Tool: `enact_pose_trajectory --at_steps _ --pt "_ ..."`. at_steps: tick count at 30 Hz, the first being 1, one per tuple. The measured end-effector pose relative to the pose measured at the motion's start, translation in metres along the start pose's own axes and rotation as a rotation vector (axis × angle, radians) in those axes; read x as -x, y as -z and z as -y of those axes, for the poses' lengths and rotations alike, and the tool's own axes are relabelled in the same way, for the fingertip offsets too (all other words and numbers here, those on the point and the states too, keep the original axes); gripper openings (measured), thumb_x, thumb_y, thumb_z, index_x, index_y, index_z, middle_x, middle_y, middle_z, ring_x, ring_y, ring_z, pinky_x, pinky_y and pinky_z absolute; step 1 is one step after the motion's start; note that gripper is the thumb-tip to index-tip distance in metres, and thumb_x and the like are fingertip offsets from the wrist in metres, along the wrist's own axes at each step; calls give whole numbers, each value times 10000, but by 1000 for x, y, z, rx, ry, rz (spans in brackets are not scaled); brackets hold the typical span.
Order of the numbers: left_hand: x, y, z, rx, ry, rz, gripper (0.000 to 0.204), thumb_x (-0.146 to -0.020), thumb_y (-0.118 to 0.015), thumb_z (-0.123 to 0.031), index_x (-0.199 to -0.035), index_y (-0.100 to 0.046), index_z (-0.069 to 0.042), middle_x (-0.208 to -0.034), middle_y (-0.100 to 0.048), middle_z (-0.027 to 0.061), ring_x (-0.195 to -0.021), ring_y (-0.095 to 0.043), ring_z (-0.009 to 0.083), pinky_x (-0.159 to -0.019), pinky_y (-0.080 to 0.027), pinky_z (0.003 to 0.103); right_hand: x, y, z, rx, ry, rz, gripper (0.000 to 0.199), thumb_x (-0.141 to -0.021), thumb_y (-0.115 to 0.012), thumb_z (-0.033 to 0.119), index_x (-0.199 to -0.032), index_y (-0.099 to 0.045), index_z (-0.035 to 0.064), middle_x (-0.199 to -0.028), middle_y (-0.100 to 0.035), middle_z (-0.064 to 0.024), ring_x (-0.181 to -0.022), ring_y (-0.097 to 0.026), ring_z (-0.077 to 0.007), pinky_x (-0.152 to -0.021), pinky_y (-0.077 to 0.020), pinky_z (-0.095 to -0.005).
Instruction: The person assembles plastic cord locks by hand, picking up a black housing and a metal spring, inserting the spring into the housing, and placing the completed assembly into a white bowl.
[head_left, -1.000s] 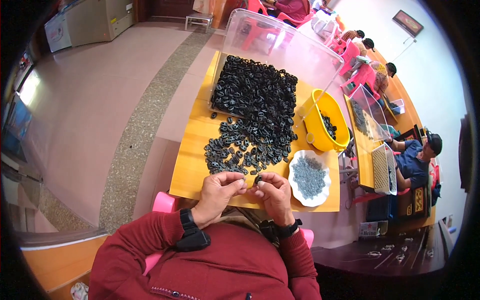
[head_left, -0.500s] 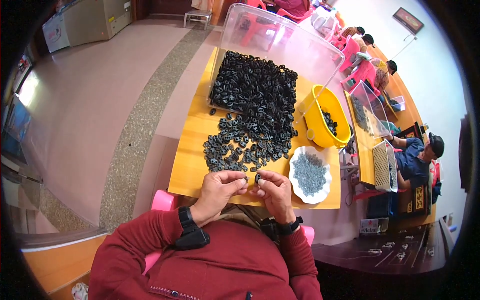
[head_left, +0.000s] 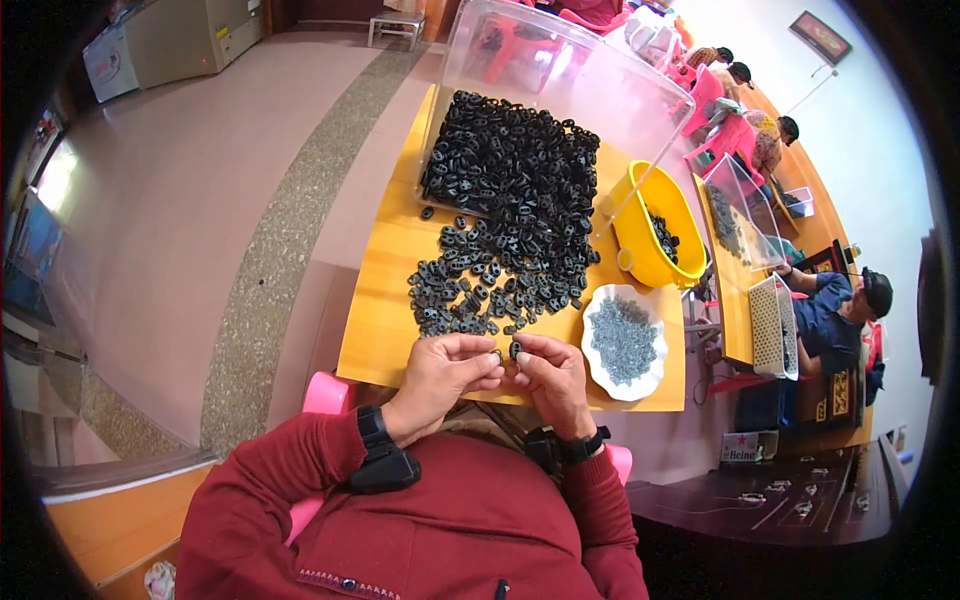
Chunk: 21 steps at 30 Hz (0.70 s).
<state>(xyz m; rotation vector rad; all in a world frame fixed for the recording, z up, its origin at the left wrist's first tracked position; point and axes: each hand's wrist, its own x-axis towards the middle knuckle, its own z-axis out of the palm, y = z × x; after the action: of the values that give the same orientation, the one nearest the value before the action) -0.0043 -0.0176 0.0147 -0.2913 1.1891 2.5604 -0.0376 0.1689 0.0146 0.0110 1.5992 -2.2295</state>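
Close together over the front edge of the table, both my hands are in a pinch. My right hand [head_left: 556, 382] grips an upright black oval cord lock [head_left: 515, 350] with two holes between thumb and index finger. Just beside it, my left hand [head_left: 445, 372] has thumb and fingertip closed on a tiny piece, too small to name. Ahead of my hands spreads a pile of the same black cord locks [head_left: 500, 240], spilling from a clear plastic bin [head_left: 640, 80] tipped on its side. A white scalloped dish [head_left: 653, 375] to the right holds many tiny grey pieces.
A yellow tub [head_left: 640, 255] with black pieces inside stands on the right of the wooden table [head_left: 385, 320]. Further right, a person in a dark shirt [head_left: 832, 315] sits at another table with a perforated white basket [head_left: 775, 335]. More people sit on pink chairs behind.
The head view has shifted slightly, so the table contents sit a little higher. Both hands keep nearly the same pinch, with the cord lock still in the right.
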Motion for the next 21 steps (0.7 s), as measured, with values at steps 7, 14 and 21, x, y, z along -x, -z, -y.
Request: enact_pose_trajectory --at_steps 7,14,21 --pt "1 0 0 -1 2 -4 189 -879 -614 -17 -1046 -577 62 -916 -659 123 -794 -670 162 -714 -581 261 1 -1 -1 18 -4 4 252 -858 -589 -28 -1108 -626 -38 -869 -677 -79 -683 -626 -107 -647 -519 -218" --pt "1 0 0 -12 8 -16 159 -873 -624 -23 -1013 -599 49 -901 -660 111 -772 -665 149 -704 -581 263 2 -1 -1 50 -20 9 258 -861 -574 -28 -1114 -624 -39 -853 -671 -81 -713 -631 -124 -668 -526 -242" --pt "1 0 -2 -39 9 -20 165 -871 -638 -45 -1009 -607 40 -883 -657 93 -750 -655 132 -685 -575 253 1 1 -3 64 -15 0 256 -865 -554 -38 -1112 -620 -49 -856 -663 -92 -725 -633 -146 -692 -536 -272"
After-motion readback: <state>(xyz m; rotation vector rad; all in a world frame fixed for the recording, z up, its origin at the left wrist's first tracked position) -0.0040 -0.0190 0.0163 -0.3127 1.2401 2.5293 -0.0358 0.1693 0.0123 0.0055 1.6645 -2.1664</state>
